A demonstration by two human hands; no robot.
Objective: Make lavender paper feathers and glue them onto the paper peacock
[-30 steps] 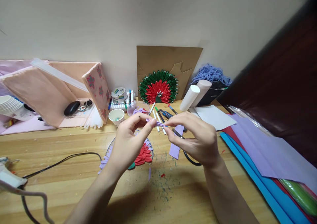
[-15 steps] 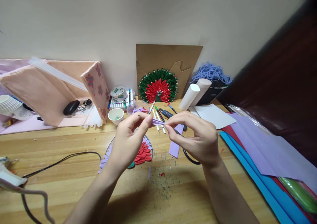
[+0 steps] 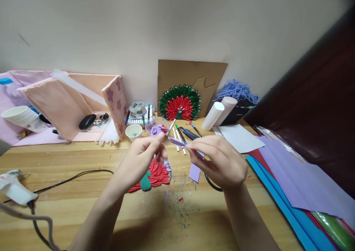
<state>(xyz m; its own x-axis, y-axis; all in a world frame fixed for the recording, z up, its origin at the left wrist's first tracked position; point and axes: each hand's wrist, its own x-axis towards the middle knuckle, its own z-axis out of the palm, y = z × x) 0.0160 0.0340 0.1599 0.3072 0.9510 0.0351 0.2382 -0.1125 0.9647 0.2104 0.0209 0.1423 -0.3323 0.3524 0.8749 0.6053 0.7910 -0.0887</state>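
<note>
Between the thumb and fingers of my right hand (image 3: 217, 160) is a small stack of purple craft paper strips (image 3: 177, 142), its free end pointing left. My left hand (image 3: 145, 155) is just left of that end, apart from it, with fingers curled and thumb against them; whether a small piece is in it I cannot make out. Below and partly behind my left hand lies a round craft piece with red petals (image 3: 161, 175), a green body shape (image 3: 145, 182) and purple strips at its edge. A flat purple piece (image 3: 195, 173) rests beneath my right hand.
A hot glue gun (image 3: 18, 188) with its cord lies left. Behind are a white paper cup (image 3: 133, 132), a clear bowl of purple scraps (image 3: 157, 127), markers (image 3: 180, 136) and a red-green peacock craft (image 3: 179, 103) against cardboard. Coloured sheets (image 3: 302, 169) cover the right side.
My left hand has let go of the purple strips and moved a little left and down. My right hand keeps them. The view has shifted slightly.
</note>
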